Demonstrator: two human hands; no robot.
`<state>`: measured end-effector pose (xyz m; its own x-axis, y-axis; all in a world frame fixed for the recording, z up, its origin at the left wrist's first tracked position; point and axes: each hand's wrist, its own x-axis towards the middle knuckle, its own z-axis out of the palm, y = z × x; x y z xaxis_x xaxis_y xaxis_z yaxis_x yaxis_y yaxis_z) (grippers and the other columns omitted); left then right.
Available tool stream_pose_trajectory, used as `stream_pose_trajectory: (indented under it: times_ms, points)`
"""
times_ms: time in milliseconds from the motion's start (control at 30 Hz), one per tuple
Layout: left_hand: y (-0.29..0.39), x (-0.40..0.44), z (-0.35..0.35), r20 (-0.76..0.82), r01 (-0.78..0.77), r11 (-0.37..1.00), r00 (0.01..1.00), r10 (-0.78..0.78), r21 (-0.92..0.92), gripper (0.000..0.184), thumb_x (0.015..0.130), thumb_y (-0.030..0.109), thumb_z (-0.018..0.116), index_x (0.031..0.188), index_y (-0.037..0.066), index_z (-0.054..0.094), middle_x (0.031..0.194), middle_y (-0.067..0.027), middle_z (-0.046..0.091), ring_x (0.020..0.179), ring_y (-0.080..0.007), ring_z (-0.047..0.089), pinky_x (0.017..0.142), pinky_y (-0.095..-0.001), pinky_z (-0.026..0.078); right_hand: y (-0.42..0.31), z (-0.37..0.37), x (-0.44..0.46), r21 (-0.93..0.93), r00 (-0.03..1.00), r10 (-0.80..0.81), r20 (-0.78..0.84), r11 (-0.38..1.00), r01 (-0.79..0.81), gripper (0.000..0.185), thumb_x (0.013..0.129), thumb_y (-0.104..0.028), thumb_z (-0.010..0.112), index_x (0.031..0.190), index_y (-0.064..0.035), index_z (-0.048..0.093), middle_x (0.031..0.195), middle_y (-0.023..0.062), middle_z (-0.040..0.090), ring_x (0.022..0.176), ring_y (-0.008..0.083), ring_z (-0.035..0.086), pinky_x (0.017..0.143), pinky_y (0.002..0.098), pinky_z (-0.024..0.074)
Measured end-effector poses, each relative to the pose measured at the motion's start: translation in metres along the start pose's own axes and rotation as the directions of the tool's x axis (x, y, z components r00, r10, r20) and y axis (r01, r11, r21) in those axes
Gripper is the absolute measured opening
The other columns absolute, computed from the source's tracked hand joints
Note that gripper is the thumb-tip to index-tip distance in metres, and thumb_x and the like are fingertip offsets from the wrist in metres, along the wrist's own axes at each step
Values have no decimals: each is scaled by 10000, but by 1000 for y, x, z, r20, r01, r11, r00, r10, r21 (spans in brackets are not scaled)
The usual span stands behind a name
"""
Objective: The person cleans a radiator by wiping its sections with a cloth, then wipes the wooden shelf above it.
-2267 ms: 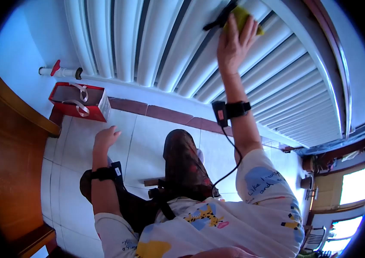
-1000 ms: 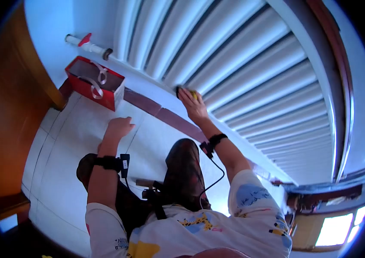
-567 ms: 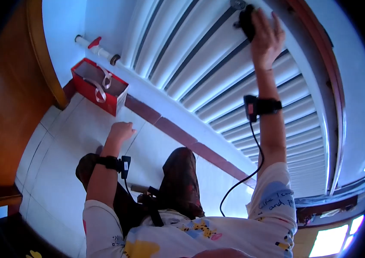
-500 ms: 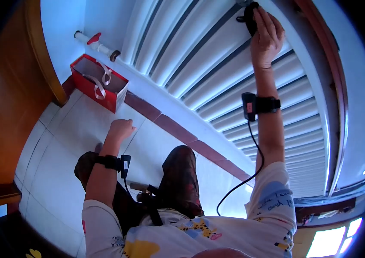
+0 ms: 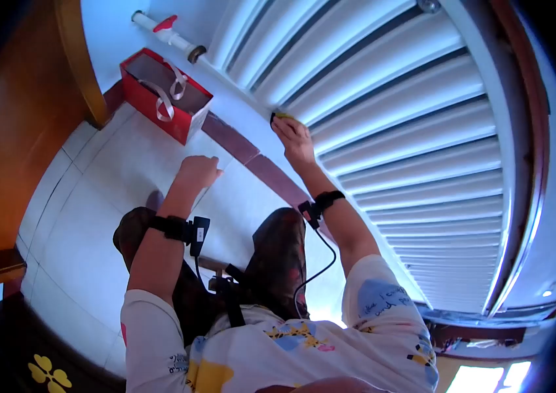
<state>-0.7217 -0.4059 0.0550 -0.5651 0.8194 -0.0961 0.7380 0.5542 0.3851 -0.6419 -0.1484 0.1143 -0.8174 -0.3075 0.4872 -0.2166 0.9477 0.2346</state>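
Note:
My right hand is closed on a black and yellow cloth at the lower edge of the white ribbed radiator. Most of the cloth is hidden by the fingers. Over the floor tiles, my left hand is curled, with nothing visible in it. Nearest to it stands a red paper bag with pale ribbon handles. Both forearms wear black straps with small boxes, and a cable runs from each.
A white pipe with a red valve handle joins the radiator at upper left. An orange-brown wooden door or panel fills the left side. Reddish baseboard tiles run below the radiator. A bright window shows at lower right.
My right hand has moved with the cloth from the radiator's top to its lower edge. The view has shifted, so the bag sits higher. My left hand remains curled over the floor.

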Motion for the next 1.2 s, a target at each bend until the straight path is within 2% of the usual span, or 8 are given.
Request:
stream_pose_trajectory:
  times_ms: [100,200,267,433,500,567,933,1200]
  points:
    - [-5,13,14,90,35,999,995,-31,-34,322,809,363,542,950,80,609,915,-130,642,890,-297,610,780,-422,466,33,-13,16,53,934,-134,332,991,123,283,688,-29,604,958,-99,650,1069,5,585,1020,200,524,889,326,435]
    - [7,3,-7,157,61,998,986,-56,-25,346,837,364,515,995,71,610,967,-125,641,931,-281,603,815,-399,459,53,-112,104,-222,985,-142,-102,968,116,286,762,-38,551,1036,-100,603,1117,57,568,1021,219,545,899,325,437]
    - [6,4,-3,144,57,998,988,-53,-28,348,843,364,510,994,66,609,966,-124,642,929,-278,604,810,-395,461,80,-186,167,-287,852,-342,-397,928,239,322,745,-3,514,1046,-82,596,1052,32,610,914,211,565,795,344,444]
    - [6,-1,-5,66,38,999,997,-37,-11,344,826,358,534,956,51,617,898,-125,656,869,-284,623,759,-391,481,94,-271,255,-642,726,-396,-562,762,-82,325,795,-24,547,1023,-218,671,1075,-34,629,997,203,544,869,339,421]
    - [5,2,3,-8,16,999,1000,-16,-36,318,818,344,537,904,50,621,848,-130,658,829,-283,632,736,-393,489,78,-259,252,-474,833,-152,-531,869,-143,307,824,-49,544,1128,-61,585,1231,134,517,1100,315,476,1001,430,317]
    - [9,3,-4,14,33,999,999,-33,-35,313,819,342,539,903,50,615,844,-131,658,821,-280,634,727,-395,492,100,-220,245,-631,693,-368,-620,759,-160,318,811,-24,543,1026,-222,670,1080,-33,628,1004,184,540,855,327,418]
    - [9,-1,-10,0,50,998,999,-50,-49,331,811,366,572,935,61,601,850,-125,655,824,-271,634,715,-393,488,18,-21,120,-211,970,-94,-225,976,45,350,707,-57,572,1045,-109,642,1121,-42,562,998,160,494,791,362,401]
    - [0,-2,-9,67,97,994,993,-94,-42,341,815,367,545,978,77,622,934,-124,652,895,-268,622,773,-394,479,-7,35,56,125,977,56,207,989,-83,293,694,-23,570,943,-134,676,1068,-60,614,1005,174,543,855,335,459]
